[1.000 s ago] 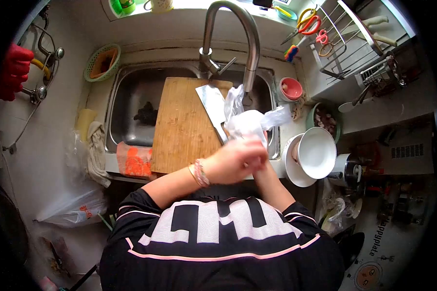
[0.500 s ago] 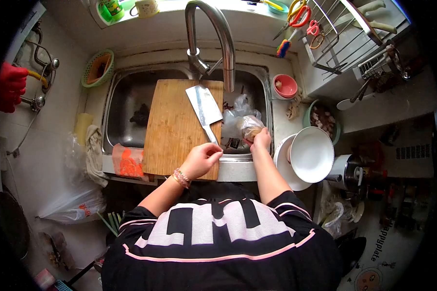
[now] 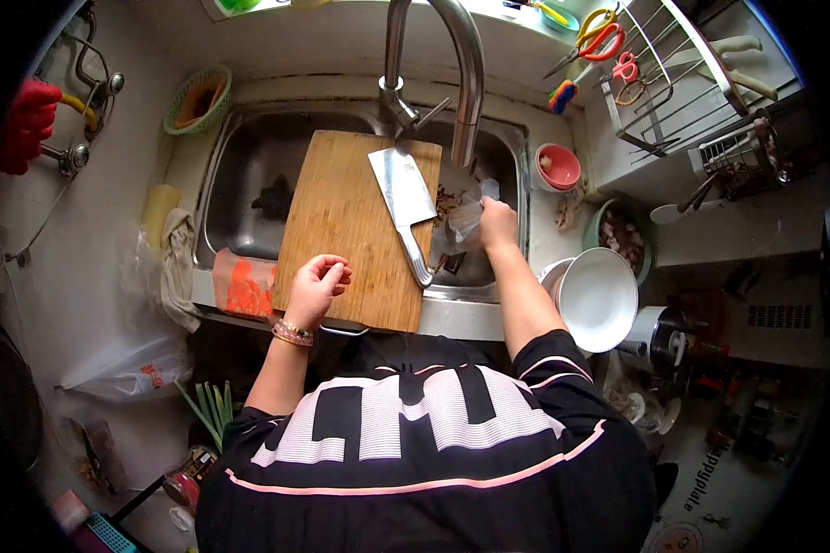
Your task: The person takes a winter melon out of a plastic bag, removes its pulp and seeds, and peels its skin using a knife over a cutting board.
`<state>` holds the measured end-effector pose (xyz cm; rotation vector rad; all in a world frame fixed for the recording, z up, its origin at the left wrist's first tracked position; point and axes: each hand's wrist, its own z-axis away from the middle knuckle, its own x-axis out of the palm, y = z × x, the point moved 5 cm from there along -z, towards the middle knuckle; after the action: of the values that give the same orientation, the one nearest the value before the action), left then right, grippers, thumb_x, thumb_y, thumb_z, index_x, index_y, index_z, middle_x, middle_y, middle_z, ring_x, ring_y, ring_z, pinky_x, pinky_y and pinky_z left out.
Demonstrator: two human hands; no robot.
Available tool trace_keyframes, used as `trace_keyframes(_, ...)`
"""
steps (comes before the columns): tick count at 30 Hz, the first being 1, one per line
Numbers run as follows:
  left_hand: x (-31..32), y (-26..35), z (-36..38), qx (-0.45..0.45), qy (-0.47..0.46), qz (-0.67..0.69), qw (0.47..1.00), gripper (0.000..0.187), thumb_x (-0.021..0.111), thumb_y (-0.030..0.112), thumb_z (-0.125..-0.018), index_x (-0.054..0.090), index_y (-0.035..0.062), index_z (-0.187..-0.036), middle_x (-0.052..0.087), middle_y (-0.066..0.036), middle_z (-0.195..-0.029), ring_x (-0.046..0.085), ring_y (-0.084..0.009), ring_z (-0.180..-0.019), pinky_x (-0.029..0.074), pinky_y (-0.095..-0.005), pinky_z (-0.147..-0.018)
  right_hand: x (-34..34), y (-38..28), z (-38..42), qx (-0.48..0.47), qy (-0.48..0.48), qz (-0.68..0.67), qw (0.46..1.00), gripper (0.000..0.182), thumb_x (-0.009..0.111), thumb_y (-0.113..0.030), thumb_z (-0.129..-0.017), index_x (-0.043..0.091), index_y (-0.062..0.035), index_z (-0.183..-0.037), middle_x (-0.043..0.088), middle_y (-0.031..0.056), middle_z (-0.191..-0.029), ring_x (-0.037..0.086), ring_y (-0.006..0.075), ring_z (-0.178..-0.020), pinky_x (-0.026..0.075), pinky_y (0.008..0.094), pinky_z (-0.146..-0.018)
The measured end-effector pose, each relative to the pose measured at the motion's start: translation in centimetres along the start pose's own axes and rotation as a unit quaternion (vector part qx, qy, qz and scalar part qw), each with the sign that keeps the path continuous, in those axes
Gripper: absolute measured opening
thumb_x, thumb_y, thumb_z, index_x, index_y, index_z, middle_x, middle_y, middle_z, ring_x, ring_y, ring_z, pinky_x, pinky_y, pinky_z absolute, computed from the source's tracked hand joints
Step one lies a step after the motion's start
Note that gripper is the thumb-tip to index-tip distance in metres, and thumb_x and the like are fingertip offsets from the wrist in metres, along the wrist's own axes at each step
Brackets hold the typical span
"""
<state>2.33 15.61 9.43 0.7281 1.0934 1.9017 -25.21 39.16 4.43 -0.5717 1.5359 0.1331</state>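
Observation:
A wooden cutting board [image 3: 341, 230] lies across the sink, and a cleaver [image 3: 403, 189] rests on its right side with the handle toward me. My left hand [image 3: 315, 288] is over the board's lower left part, its fingers curled in and nothing visible in them. Over the right basin, my right hand [image 3: 498, 225] grips a clear plastic bag [image 3: 466, 224]; what the bag contains, if anything, cannot be made out. Brown scraps [image 3: 447, 201] lie in the basin beside the board.
The faucet [image 3: 470, 83] arches above the board. Right of the sink are a pink bowl [image 3: 560, 166], a white bowl [image 3: 598, 300] and a green basin [image 3: 638, 241] with pale pieces. An orange-marked cloth [image 3: 243, 283] lies at the sink's front left edge.
My left hand has moved left, away from the cleaver handle. My right hand has gone farther into the right basin, and the rounded bundle seen in it before no longer shows. The view has shifted slightly.

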Motion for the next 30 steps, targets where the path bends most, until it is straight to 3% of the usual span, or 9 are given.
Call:
trace_keyframes(7,0.8,0.1,-0.9,-0.002,-0.063,-0.015,0.998,0.016,0.054,0.018,-0.095,0.059,0.0051,-0.104,0.064,-0.004,-0.094,0.063,-0.0115,-0.084,0.051,-0.0249,-0.071,-5.6,-2.5,-3.7,-0.094,0.101,0.000,0.990,0.023,0.045,-0.011,-0.088,0.064,-0.0053,-0.102,0.066,0.0194,-0.084,0.065,0.0361,-0.082,0.051,0.0455,-0.073)
trace_keyframes(10,0.4,0.4,-1.1,-0.012,-0.067,-0.015,0.998,0.017,0.056,0.018,-0.094,0.059,0.0048,-0.104,0.064,-0.004,-0.094,0.063,-0.0119,-0.084,0.051,-0.0250,-0.070,-6.3,-2.3,-4.8,-0.088,0.001,0.049,0.995,0.021,0.046,-0.009,-0.086,0.064,-0.0032,-0.095,0.066,0.0207,-0.084,0.065,0.0366,-0.082,0.052,0.0450,-0.074)
trace_keyframes(13,0.6,0.4,-1.2,-0.017,-0.073,0.003,0.997,0.019,0.057,0.020,-0.093,0.059,0.0044,-0.105,0.065,-0.005,-0.093,0.063,-0.0132,-0.083,0.052,-0.0258,-0.070,-9.2,-1.6,-3.3,-0.060,0.136,-0.135,0.980,0.025,0.047,-0.003,-0.083,0.067,-0.0028,-0.098,0.067,0.0218,-0.089,0.066,0.0357,-0.083,0.052,0.0429,-0.074)
trace_keyframes(17,2.1,0.4,-1.7,-0.063,-0.085,0.063,0.992,0.020,0.059,0.021,-0.092,0.058,0.0047,-0.104,0.065,-0.007,-0.091,0.065,-0.0153,-0.081,0.054,-0.0282,-0.069,-11.6,-1.9,-0.9,0.104,0.099,-0.404,0.904,0.031,0.045,0.007,-0.076,0.068,-0.0001,-0.096,0.069,0.0149,-0.083,0.066,0.0195,-0.072,0.052,0.0307,-0.071)
trace_keyframes(22,8.1,-0.2,-3.2,-0.170,-0.166,0.168,0.957,0.025,0.060,0.022,-0.092,0.054,0.0040,-0.107,0.063,-0.010,-0.097,0.065,-0.0194,-0.081,0.057,-0.0326,-0.072,-10.2,-0.6,0.2,0.088,0.067,-0.446,0.888,0.029,0.043,0.008,-0.081,0.066,0.0031,-0.097,0.068,0.0108,-0.086,0.064,0.0163,-0.076,0.051,0.0262,-0.070)
trace_keyframes(24,12.4,-1.3,-4.1,-0.153,-0.205,0.092,0.962,0.044,0.062,0.026,-0.090,0.045,0.0025,-0.124,0.061,-0.013,-0.101,0.066,-0.0234,-0.087,0.057,-0.0339,-0.073,-9.9,-0.5,0.3,0.124,0.094,-0.552,0.819,0.028,0.044,0.007,-0.081,0.065,0.0041,-0.098,0.067,0.0105,-0.090,0.063,0.0156,-0.080,0.051,0.0265,-0.073)
trace_keyframes(27,19.9,-2.6,-6.3,0.092,-0.141,-0.225,0.960,0.087,0.073,0.036,-0.078,0.023,-0.0022,-0.139,0.059,-0.023,-0.110,0.062,-0.0341,-0.101,0.054,-0.0383,-0.081,-10.6,-2.6,0.8,0.073,0.080,-0.485,0.868,0.026,0.046,0.006,-0.080,0.064,0.0036,-0.099,0.067,0.0119,-0.091,0.063,0.0178,-0.082,0.050,0.0292,-0.077)
trace_keyframes(28,22.0,-2.5,-7.2,0.192,-0.087,-0.336,0.918,0.102,0.078,0.039,-0.071,0.017,-0.0039,-0.141,0.058,-0.028,-0.113,0.061,-0.0380,-0.102,0.052,-0.0397,-0.083,-10.4,-3.3,1.3,0.037,0.064,-0.477,0.876,0.028,0.044,0.006,-0.082,0.061,0.0020,-0.103,0.065,0.0075,-0.088,0.055,0.0063,-0.060,0.047,0.0208,-0.054)
trace_keyframes(30,25.3,-7.2,-12.2,0.100,-0.112,-0.348,0.926,0.107,0.079,0.039,-0.068,0.014,-0.0046,-0.140,0.055,-0.031,-0.118,0.058,-0.0408,-0.108,0.048,-0.0405,-0.091,-11.3,-4.7,2.7,0.075,0.045,-0.533,0.842,0.026,0.046,0.008,-0.080,0.060,0.0023,-0.101,0.065,0.0082,-0.087,0.054,0.0069,-0.057,0.046,0.0202,-0.052)
